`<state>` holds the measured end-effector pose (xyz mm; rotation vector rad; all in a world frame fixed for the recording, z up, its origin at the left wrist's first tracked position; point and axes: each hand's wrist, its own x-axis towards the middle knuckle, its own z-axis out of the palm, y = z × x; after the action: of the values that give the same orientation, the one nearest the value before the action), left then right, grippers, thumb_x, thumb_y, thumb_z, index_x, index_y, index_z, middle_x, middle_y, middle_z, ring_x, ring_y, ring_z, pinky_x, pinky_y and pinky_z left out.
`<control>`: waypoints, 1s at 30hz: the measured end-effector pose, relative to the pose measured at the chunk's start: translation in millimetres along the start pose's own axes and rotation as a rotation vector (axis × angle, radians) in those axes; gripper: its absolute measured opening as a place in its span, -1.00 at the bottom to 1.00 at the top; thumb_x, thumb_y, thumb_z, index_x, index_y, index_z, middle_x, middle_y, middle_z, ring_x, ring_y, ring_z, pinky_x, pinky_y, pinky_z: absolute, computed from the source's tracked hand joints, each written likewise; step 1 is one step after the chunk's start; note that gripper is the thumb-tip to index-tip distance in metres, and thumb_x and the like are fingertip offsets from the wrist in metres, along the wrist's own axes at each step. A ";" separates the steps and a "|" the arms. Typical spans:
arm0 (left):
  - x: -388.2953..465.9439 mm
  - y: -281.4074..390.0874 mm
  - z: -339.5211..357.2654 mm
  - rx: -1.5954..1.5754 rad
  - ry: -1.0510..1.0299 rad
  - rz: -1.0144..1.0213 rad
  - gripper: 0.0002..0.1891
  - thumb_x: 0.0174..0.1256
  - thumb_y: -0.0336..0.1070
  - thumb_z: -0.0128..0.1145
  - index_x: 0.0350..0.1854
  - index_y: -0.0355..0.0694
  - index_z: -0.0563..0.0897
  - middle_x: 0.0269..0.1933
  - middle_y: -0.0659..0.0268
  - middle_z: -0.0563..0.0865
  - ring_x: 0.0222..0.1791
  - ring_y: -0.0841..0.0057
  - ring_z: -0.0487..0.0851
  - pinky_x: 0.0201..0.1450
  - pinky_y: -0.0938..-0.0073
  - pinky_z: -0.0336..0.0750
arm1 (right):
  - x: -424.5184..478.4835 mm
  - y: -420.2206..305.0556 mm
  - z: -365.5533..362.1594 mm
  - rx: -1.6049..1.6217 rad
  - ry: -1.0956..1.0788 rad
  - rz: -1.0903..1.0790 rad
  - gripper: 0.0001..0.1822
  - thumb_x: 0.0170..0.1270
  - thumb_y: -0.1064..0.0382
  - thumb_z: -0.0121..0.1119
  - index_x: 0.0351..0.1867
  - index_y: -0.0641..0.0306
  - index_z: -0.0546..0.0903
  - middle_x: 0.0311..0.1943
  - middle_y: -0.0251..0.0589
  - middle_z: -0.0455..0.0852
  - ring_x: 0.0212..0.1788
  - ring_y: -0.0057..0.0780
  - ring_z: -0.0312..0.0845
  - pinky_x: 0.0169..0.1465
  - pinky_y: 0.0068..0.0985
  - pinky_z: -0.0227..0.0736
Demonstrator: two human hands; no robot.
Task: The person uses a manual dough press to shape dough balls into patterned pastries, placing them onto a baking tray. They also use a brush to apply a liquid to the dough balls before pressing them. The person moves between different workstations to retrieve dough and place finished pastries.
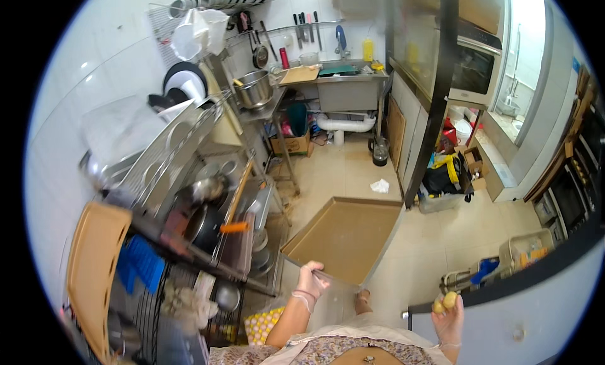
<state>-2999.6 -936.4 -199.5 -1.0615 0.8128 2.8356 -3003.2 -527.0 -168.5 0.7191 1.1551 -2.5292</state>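
Observation:
My left hand [311, 281], in a clear disposable glove, grips the near edge of a rectangular gold-brown baking tray [350, 237]. The tray is held out over the floor, and its inside bears no food. My right hand [448, 320], also gloved, is raised at the right and holds two small round yellowish items [445, 302]. They look like small baked goods or potatoes; I cannot tell which. Beneath the tray's near corner one foot [363, 301] shows.
At left stands a wire rack [189, 133] with pans and bowls. A steel sink [347, 93] is at the back, with a glass jug [379, 151] on the floor. A dark partition post [427, 129] rises right of the tray. Egg trays [262, 325] sit low by my left arm.

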 end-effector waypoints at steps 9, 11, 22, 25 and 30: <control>235.8 241.1 179.1 -0.165 -0.014 0.233 -0.72 -0.03 -0.36 0.03 -0.20 -0.25 0.48 -0.13 0.17 0.62 -0.18 0.32 0.60 -0.25 0.39 0.48 | 286.8 -77.2 239.2 -0.063 -0.078 0.009 -0.56 0.23 -0.21 0.10 -0.07 0.04 0.49 -0.14 -0.38 0.58 -0.15 -0.45 0.52 -0.12 -0.49 0.39; 298.1 292.2 194.7 -0.133 -0.149 0.240 -0.74 -0.03 -0.35 0.04 -0.23 -0.24 0.48 -0.27 0.21 0.62 -0.28 0.37 0.61 -0.34 0.48 0.44 | 346.5 -89.5 304.6 -0.069 -0.165 -0.002 -0.54 0.22 -0.22 0.10 -0.07 0.06 0.49 -0.13 -0.37 0.58 -0.15 -0.44 0.53 -0.14 -0.48 0.41; 643.6 580.8 367.7 -0.125 0.036 0.438 -0.67 0.08 -0.31 0.10 -0.08 -0.22 0.42 -0.01 0.19 0.51 -0.01 0.29 0.54 0.03 0.18 0.46 | 604.5 -62.5 527.9 -0.029 -0.131 0.162 -0.56 0.19 -0.23 0.13 -0.12 0.03 0.52 -0.20 -0.32 0.62 -0.12 -0.30 0.53 -0.15 -0.40 0.43; 710.7 632.3 405.9 -0.233 0.110 0.444 -0.64 0.10 -0.32 0.08 -0.04 -0.25 0.39 0.03 0.15 0.49 0.06 0.22 0.51 0.15 0.08 0.41 | 665.6 -68.3 565.8 -0.037 -0.155 0.225 -0.57 0.19 -0.23 0.13 -0.13 0.03 0.52 -0.19 -0.33 0.62 -0.13 -0.29 0.54 -0.15 -0.39 0.42; 826.7 706.0 400.9 -0.271 0.098 0.459 -0.63 0.15 -0.31 0.04 0.03 -0.26 0.40 0.09 0.08 0.50 0.07 0.12 0.54 0.06 -0.07 0.49 | 801.9 -88.8 608.8 -0.269 -0.201 0.431 -0.56 0.19 -0.26 0.10 -0.07 -0.07 0.52 -0.11 -0.35 0.61 -0.03 -0.33 0.47 0.01 -0.32 0.27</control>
<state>-4009.8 -1498.8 -122.7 -1.1830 0.7817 3.3822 -3914.2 -963.2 -205.4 0.5576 1.1036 -1.9930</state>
